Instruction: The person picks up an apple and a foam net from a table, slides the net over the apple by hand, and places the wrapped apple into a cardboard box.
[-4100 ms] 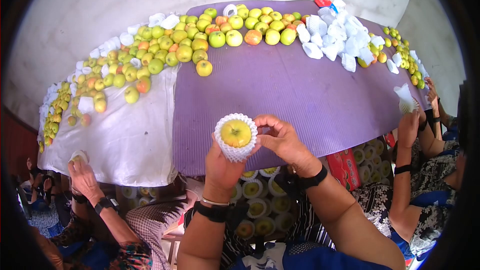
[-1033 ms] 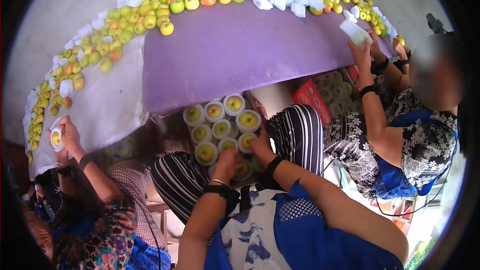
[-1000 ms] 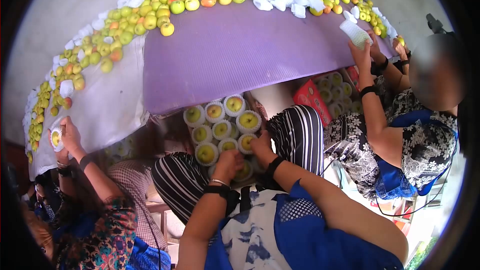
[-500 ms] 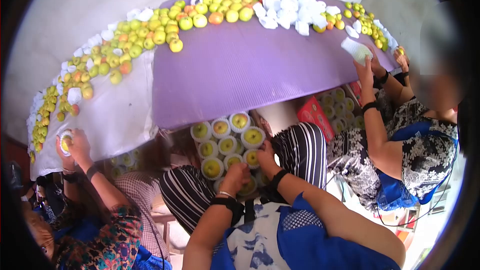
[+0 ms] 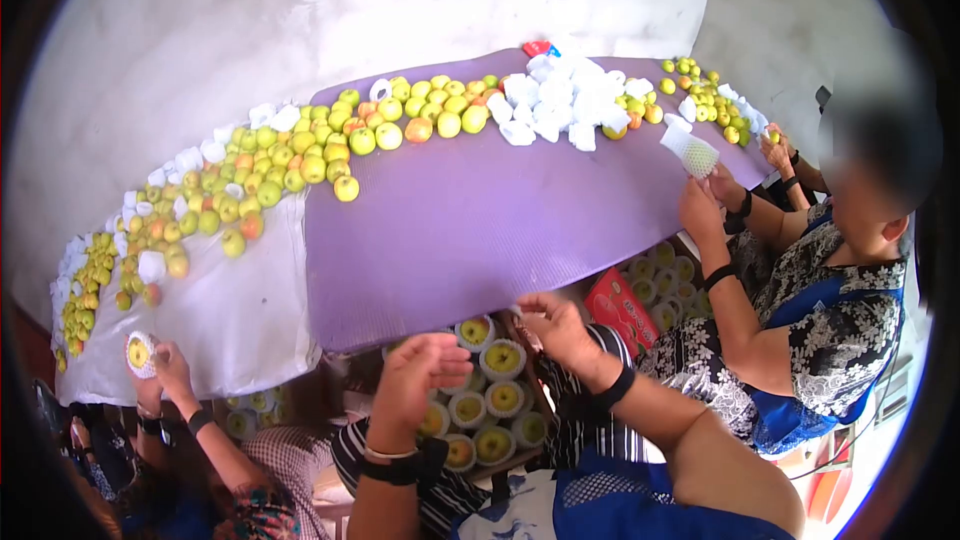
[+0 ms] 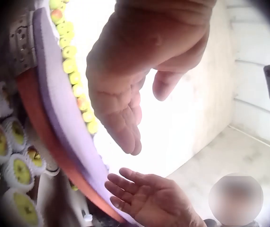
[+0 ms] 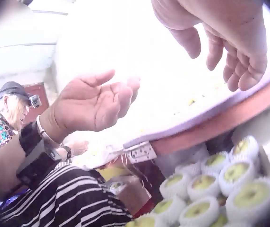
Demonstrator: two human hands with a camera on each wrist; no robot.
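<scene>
In the head view my left hand [image 5: 415,385] is raised at the near edge of the purple mat [image 5: 450,230], fingers loosely extended, holding nothing. To its right, over the mat's edge, my right hand [image 5: 562,335] hangs with relaxed, slightly bent fingers. Below and between them sits a box of apples in white foam nets [image 5: 503,398]. The left wrist view shows my left hand [image 6: 139,71] with nothing against its palm, and my right hand [image 6: 158,198] palm up. Both hands are also empty in the right wrist view, with netted apples [image 7: 198,208] beneath.
Loose apples [image 5: 300,155] line the mat's far side. White foam nets [image 5: 565,100] lie heaped there. A person at the right holds a foam net [image 5: 692,152]; another at the left holds a netted apple [image 5: 141,352]. A red box [image 5: 620,312] stands under the mat's right edge.
Both hands have risen from the apple box to the mat's near edge and moved apart. The head view has tilted up, so the table appears lower.
</scene>
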